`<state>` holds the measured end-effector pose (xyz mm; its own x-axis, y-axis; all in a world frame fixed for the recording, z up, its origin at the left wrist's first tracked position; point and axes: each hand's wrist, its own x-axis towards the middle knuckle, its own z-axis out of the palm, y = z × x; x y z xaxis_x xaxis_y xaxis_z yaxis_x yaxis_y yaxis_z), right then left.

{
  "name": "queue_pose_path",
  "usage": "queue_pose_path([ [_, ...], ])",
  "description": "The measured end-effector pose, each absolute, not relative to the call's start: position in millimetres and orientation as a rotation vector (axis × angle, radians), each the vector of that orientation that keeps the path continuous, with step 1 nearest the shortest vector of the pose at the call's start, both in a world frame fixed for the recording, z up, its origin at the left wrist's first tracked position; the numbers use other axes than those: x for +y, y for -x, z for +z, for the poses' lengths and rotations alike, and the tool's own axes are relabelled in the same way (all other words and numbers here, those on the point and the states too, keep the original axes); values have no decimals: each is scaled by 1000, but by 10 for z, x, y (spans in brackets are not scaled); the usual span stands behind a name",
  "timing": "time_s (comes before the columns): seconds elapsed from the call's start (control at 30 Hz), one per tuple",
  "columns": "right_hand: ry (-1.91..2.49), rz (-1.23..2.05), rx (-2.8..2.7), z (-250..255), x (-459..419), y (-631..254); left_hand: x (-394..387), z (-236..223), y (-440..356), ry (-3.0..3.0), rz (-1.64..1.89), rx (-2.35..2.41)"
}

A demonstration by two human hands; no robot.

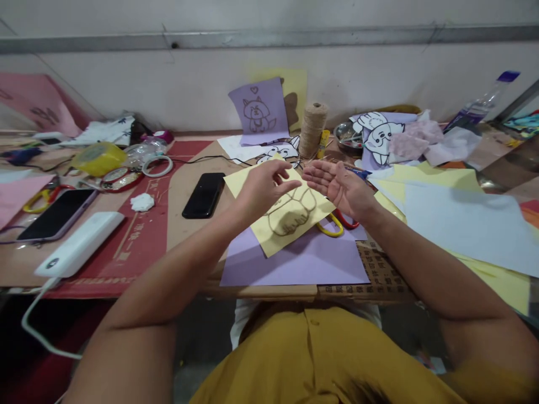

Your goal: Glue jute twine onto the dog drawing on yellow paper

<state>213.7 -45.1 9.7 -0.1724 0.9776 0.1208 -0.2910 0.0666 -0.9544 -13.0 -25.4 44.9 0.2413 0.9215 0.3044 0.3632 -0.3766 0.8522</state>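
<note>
Above a yellow sheet (266, 240) with a rounded figure outlined in brown, my left hand (268, 187) hovers with its fingers loosely bent and the thumb apart. Nothing shows in it. My right hand (342, 186) is held palm up at the sheet's right side, fingers stretched and holding nothing visible. The yellow sheet lies tilted on a purple sheet (290, 274). Scissors (332, 229) with yellow and red handles stick out from under its right corner. Behind the hands stand a spool of brown twine (313, 130) and a small yellow tube (323, 144).
To the left lie a black phone (204, 195), a white power bank (80, 244), another phone (59, 214) and tape rolls (157, 166). A purple drawing (261, 112) leans on the wall. Right are a metal bowl (347, 140), loose paper (467, 221) and a bottle (480, 104).
</note>
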Motion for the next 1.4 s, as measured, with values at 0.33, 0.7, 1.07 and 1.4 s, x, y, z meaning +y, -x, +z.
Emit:
queue_pose_path([
  [0.33, 742, 1492, -1151, 153, -516, -2122, 64, 327, -181, -2076, 1283, 1114],
  [0.7, 864, 1029, -1391, -11, -360, -2301, 117, 203, -108, -1183, 1191, 936],
  [1.07, 769, 15, -1773, -168, -386, -2241, -358, 97, -507, -851, 972, 652],
  [1.4, 1115, 504, -1241, 70, -308, -2495, -264, 179, -401, -748, 944, 643],
])
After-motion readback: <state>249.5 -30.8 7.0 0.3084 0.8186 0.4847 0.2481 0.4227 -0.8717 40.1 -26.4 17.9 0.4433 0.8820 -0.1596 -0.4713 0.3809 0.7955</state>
